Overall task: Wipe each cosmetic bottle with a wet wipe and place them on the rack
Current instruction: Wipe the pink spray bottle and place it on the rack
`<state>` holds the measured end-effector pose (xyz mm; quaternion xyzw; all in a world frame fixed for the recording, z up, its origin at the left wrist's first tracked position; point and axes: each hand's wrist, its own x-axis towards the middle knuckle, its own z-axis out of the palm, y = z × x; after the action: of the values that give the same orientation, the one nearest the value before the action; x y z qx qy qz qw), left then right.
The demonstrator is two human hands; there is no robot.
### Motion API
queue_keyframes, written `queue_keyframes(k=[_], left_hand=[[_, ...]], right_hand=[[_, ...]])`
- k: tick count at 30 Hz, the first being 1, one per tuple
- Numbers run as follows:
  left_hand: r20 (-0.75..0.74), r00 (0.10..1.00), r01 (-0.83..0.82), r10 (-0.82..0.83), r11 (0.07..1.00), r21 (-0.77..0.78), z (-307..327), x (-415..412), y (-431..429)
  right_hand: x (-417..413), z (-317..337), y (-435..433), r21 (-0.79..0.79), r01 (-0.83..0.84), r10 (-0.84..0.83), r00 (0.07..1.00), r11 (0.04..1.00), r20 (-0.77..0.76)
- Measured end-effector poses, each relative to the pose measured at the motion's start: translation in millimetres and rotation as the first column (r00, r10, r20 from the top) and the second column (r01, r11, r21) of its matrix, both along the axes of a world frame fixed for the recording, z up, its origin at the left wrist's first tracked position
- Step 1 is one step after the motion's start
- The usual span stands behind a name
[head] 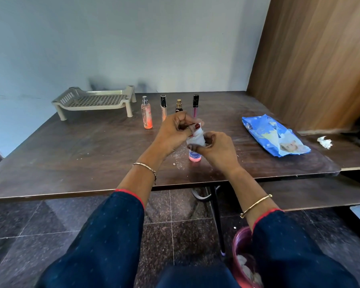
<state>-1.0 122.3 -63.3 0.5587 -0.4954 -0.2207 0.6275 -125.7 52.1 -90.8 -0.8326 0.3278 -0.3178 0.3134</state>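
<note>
- pink bottle [195, 157] stands upright on table [92, 163] between both hands, long axis vertical, top half wrapped in wet wipe [196, 140]
- left hand [173, 132] pinches the wipe at the bottle's top; right hand [215, 149] grips the bottle through the wipe
- rack [94, 100] lies far-left of left hand, the nearer one, with no bottle on it
- four bottles [147, 115] just behind the hands
- bin [237, 244] below right arm holds used wipes

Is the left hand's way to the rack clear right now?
Likely yes: only bare table lies between the left hand and the rack, though the spray bottle stands close beside that line. But its fingers pinch the wipe.
</note>
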Motion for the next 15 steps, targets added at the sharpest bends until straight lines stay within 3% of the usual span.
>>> queue_keyframes(k=[3, 6, 8, 11, 15], left_hand=[[-0.024, 1.000, -0.003, 0.003, 1.000, 0.001, -1.6, 2.1, -2.4], [0.017, 1.000, -0.022, 0.022, 1.000, 0.019, 0.3, 3.3, -3.8], [0.020, 0.999, -0.026, 0.026, 0.999, 0.037, -0.5, 2.5, -3.1], [0.034, 0.999, -0.037, 0.035, 0.999, 0.037, -2.4, 2.2, -2.6], [0.019, 0.999, -0.035, 0.035, 0.999, 0.037, -0.2, 0.4, -0.6]], right_hand=[[-4.4, -17.6, -0.4, -0.167, 0.096, -0.129, 0.971, 0.981, -0.199], [-6.2, -21.6, 2.7, -0.296, 0.117, -0.192, 0.953, 0.948, -0.236], [-7.2, -16.8, 1.8, -0.287, 0.105, -0.192, 0.935, 0.952, -0.297], [-9.3, -18.1, -0.9, -0.088, 0.010, -0.035, 0.955, 0.996, -0.293], [-17.9, -16.3, 1.5, 0.318, -0.228, 0.240, 0.971, 0.920, 0.000]])
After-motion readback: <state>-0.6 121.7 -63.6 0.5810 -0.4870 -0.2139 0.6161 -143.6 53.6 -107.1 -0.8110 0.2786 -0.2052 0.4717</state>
